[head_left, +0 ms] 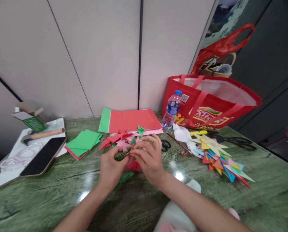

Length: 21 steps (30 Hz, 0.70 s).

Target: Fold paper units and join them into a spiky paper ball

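Observation:
My left hand (pixel 111 166) pinches a small green-and-pink folded paper piece (pixel 126 149) between thumb and fingers. From the other side, the fingertips of my right hand (pixel 150 159) close on the same piece, partly covering it. Just behind my hands lies a loose pile of red and pink folded papers (pixel 116 138), with a green folded paper (pixel 141 130) on its right side. Below my hands, a red paper (pixel 134 165) and a green paper (pixel 126 177) lie on the green marbled table (pixel 68 196), both partly hidden.
Green paper squares (pixel 83 141) lie left, near a phone (pixel 43 158) and hammer (pixel 48 133). Large red sheets (pixel 136 120) lie behind. On the right are a water bottle (pixel 171 111), red bag (pixel 197 106), black-handled scissors (pixel 166 145) and multicoloured folded papers (pixel 217 161).

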Each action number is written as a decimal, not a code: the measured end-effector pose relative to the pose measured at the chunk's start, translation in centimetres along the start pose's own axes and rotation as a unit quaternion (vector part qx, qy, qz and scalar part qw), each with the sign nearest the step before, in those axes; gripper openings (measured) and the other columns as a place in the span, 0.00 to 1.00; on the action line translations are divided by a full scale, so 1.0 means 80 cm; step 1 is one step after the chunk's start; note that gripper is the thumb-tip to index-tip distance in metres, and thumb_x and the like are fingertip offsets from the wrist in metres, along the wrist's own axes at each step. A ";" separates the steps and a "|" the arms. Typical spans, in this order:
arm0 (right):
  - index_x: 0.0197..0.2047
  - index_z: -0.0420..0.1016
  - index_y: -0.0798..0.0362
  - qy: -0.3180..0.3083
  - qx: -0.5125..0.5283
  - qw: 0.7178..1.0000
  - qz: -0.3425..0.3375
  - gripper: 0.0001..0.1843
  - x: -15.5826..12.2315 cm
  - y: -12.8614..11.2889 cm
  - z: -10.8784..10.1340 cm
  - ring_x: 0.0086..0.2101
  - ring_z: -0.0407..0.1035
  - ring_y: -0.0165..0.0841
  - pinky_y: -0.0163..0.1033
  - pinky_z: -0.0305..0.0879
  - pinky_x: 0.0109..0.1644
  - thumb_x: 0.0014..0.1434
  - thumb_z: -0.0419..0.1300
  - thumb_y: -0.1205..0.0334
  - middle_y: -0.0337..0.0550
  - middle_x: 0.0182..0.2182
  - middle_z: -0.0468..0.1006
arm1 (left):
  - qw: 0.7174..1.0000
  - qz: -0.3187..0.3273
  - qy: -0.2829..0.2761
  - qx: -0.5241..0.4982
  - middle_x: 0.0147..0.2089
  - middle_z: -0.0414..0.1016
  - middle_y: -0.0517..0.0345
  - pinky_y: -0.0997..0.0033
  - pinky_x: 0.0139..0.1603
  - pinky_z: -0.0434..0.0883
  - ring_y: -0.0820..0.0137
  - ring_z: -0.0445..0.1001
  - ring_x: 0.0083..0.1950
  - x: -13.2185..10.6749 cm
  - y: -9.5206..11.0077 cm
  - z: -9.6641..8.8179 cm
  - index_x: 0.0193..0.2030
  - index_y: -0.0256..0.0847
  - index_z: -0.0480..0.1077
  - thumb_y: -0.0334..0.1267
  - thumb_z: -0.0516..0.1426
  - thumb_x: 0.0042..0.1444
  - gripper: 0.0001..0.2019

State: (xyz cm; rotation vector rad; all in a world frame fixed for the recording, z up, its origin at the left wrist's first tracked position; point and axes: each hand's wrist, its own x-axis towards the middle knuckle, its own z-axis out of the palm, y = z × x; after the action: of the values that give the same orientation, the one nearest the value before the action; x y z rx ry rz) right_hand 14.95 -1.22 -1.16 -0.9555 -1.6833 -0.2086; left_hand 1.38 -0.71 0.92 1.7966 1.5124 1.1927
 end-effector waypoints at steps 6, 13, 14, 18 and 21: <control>0.36 0.72 0.44 -0.019 -0.020 0.998 -0.052 0.10 -0.002 0.005 -0.003 0.45 0.64 0.37 0.56 0.44 0.59 0.56 0.58 0.70 0.32 0.34 0.79 | 0.999 -0.014 -0.009 -0.040 0.25 0.76 0.61 0.76 0.27 0.68 0.71 0.72 0.26 0.001 -0.002 -0.001 0.28 0.37 0.74 0.31 0.56 0.40 0.06; 0.34 0.72 0.46 -0.048 -0.020 0.998 -0.029 0.07 0.001 0.005 -0.001 0.41 0.64 0.35 0.53 0.47 0.57 0.58 0.56 0.68 0.34 0.30 0.78 | 1.000 0.030 0.009 0.004 0.21 0.73 0.64 0.77 0.26 0.66 0.73 0.70 0.23 0.001 -0.001 -0.003 0.26 0.39 0.73 0.34 0.57 0.42 0.04; 0.33 0.72 0.46 -0.049 -0.008 0.999 -0.020 0.06 0.002 0.005 -0.001 0.41 0.63 0.35 0.53 0.47 0.56 0.59 0.56 0.67 0.35 0.30 0.78 | 0.999 0.030 0.009 0.009 0.21 0.72 0.65 0.78 0.25 0.66 0.74 0.69 0.23 0.001 -0.001 -0.003 0.26 0.38 0.72 0.34 0.57 0.42 0.04; 0.31 0.71 0.49 -0.069 0.024 0.997 0.026 0.05 0.004 0.006 0.002 0.40 0.62 0.36 0.51 0.52 0.53 0.58 0.57 0.64 0.37 0.28 0.76 | 1.000 0.022 -0.018 0.002 0.19 0.69 0.65 0.79 0.22 0.62 0.76 0.64 0.21 0.002 0.000 -0.004 0.25 0.37 0.72 0.36 0.57 0.43 0.05; 0.30 0.73 0.50 -0.089 0.039 0.992 0.085 0.05 0.004 0.008 0.004 0.39 0.62 0.37 0.47 0.58 0.46 0.56 0.59 0.61 0.42 0.29 0.72 | 0.999 0.018 -0.031 -0.015 0.18 0.67 0.66 0.81 0.20 0.58 0.78 0.61 0.20 0.003 0.002 -0.004 0.23 0.37 0.71 0.36 0.58 0.42 0.05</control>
State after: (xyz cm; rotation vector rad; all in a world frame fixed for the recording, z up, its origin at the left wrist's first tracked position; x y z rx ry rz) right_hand 15.15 -0.44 -1.17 -1.0777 -1.7470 0.0576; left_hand 1.18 -0.59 1.30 1.8310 1.4250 1.1594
